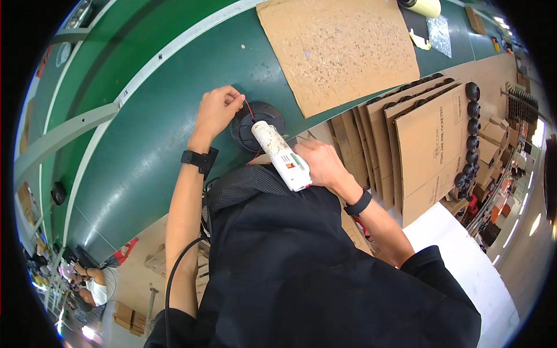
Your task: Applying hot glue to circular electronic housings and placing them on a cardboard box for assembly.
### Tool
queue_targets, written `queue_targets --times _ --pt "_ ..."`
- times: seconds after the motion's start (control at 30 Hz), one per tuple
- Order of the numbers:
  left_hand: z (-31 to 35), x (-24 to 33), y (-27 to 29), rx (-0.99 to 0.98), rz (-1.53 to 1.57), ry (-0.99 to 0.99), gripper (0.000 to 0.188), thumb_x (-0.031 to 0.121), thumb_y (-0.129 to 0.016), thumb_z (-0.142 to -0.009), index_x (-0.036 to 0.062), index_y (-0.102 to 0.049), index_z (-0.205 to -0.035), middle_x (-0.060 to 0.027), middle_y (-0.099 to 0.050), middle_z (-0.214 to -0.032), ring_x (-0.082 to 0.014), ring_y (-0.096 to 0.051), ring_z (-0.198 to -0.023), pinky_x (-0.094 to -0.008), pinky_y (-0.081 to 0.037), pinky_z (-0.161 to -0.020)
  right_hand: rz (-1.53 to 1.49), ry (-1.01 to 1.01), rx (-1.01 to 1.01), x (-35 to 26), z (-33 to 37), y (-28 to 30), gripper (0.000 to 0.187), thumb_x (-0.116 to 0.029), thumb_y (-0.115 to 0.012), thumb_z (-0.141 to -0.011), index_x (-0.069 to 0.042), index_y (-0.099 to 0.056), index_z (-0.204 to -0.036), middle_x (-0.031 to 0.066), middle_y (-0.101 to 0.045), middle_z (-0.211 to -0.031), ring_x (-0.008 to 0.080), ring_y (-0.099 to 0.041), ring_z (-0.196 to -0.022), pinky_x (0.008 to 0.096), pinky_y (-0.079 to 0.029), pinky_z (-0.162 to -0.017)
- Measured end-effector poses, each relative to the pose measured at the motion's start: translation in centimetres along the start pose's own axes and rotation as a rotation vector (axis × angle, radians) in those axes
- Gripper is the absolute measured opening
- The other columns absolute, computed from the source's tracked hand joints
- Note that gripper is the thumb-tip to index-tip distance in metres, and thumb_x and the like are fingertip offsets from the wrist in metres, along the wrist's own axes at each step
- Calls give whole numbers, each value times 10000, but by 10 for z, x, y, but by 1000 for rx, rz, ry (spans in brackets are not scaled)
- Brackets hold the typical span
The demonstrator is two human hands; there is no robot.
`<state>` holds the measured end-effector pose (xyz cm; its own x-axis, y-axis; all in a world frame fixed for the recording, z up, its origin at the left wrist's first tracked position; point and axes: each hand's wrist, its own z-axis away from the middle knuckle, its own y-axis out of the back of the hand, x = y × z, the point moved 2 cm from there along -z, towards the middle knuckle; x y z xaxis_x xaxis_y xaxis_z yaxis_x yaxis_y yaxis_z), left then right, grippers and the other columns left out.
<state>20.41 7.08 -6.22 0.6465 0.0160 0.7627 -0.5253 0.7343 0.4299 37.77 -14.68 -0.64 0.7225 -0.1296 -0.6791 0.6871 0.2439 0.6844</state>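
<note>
My left hand (pixel 219 111) is closed in a pinch on a thin red cord (pixel 249 107) above the green worktop. The cord runs down to the narrow end of a white cylinder (pixel 281 155) with a ribbed, smudged neck and printed side; I cannot tell its exact kind. My right hand (pixel 321 162) is closed against the cylinder's right side, its fingertips partly hidden. Beneath the cylinder's ribbed end lies a round black part (pixel 241 130), flat on the worktop near its front edge. Another bit of red cord (pixel 256 155) shows below that part.
A speckled cardboard sheet (pixel 342 55) lies on the green worktop (pixel 168 110). Flat cartons (pixel 429 151) stand at the right, with several black round parts (pixel 473 110) beside them. A metal frame (pixel 69 130) crosses the left. Another person (pixel 96 287) is at the far lower left.
</note>
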Motion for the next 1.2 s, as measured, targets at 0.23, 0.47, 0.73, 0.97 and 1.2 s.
queue_targets --times 0.23,0.47,0.73,0.97,1.2 --pt "15 5 16 44 -32 -149 149 156 -698 -893 7 -691 -895 -43 -695 -789 -118 -641 -738 -282 -506 -703 6 -26 -27 2 1 1 252 -222 -717 -742 -49 -618 -895 161 -626 -817 380 -613 -791 469 -496 -663" --pt "47 7 31 -327 20 -63 105 123 -722 -838 35 -700 -890 -18 -630 -722 -118 -592 -708 -285 -477 -683 31 -17 -53 4 1 7 252 -219 -726 -729 -50 -628 -888 157 -630 -805 371 -619 -782 468 -501 -654" --pt "68 -10 17 -349 -163 15 124 128 -744 -772 54 -692 -857 -25 -566 -633 -144 -544 -646 -330 -440 -635 61 -8 -49 5 -2 12 252 -218 -734 -720 -50 -644 -885 153 -635 -785 368 -625 -755 460 -502 -645" --pt "71 -28 13 -189 -129 25 305 221 -757 -808 33 -643 -1019 -65 -626 -681 -201 -578 -626 -362 -455 -614 48 -5 -59 4 -4 13 271 -237 -751 -717 -43 -640 -871 158 -632 -781 372 -622 -742 465 -498 -638" --pt "73 -32 -6 -213 -40 247 542 368 -742 -868 3 -553 -1221 -184 -718 -872 -270 -697 -812 -385 -528 -745 -20 9 -28 -2 -2 20 316 -276 -765 -712 -38 -574 -794 163 -615 -748 375 -629 -765 477 -504 -653"
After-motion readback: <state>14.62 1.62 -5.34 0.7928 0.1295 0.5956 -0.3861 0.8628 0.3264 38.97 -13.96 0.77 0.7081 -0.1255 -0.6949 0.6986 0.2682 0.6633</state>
